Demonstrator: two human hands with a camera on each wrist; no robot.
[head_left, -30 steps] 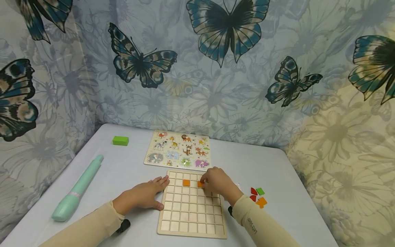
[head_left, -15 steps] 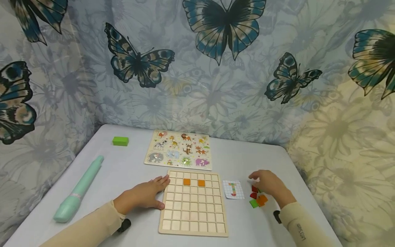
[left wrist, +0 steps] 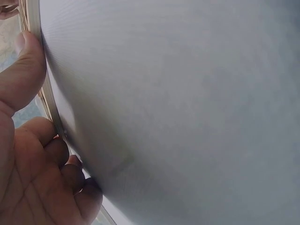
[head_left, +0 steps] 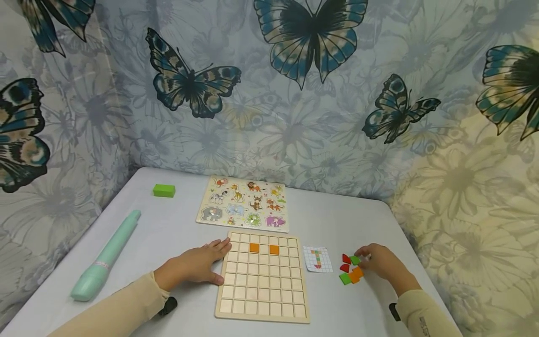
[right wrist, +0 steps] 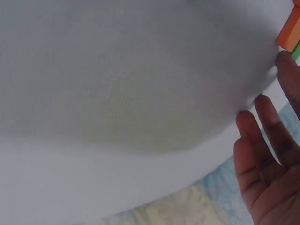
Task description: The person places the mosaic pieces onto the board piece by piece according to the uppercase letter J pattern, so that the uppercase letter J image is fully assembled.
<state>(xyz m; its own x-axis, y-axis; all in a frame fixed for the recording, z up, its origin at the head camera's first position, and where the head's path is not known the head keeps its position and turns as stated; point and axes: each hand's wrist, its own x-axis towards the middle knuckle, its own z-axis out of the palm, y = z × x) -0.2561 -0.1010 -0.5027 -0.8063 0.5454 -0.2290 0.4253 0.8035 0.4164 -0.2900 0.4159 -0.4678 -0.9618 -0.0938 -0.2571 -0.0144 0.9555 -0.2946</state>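
My left hand (head_left: pixel 191 264) rests at the left edge of a wooden grid board (head_left: pixel 263 282), fingers spread and thumb against the side. The left wrist view shows that thumb (left wrist: pixel 29 70) along the board's edge. Two orange square tiles, one (head_left: pixel 254 248) left and one (head_left: pixel 274 250) right, lie in the board's second row from the top. At the small pile on the right, my right hand (head_left: pixel 384 266) has its fingertips at a green tile (head_left: pixel 355 260). In the right wrist view its fingers (right wrist: pixel 249 129) are loosely extended, near the orange tile's edge (right wrist: pixel 288 35).
Red rounded pieces (head_left: pixel 345 268), orange tiles (head_left: pixel 356 274) and another green tile (head_left: pixel 345 279) share the pile. A pattern card (head_left: pixel 318 260) lies right of the board. Behind is an animal puzzle (head_left: pixel 244 204); leftward are a green block (head_left: pixel 163 190) and a mint-coloured long object (head_left: pixel 105 260).
My right hand has left the right orange tile on the board and moved right to the pile, its fingertips now by the green tile. The left hand has stayed in place.
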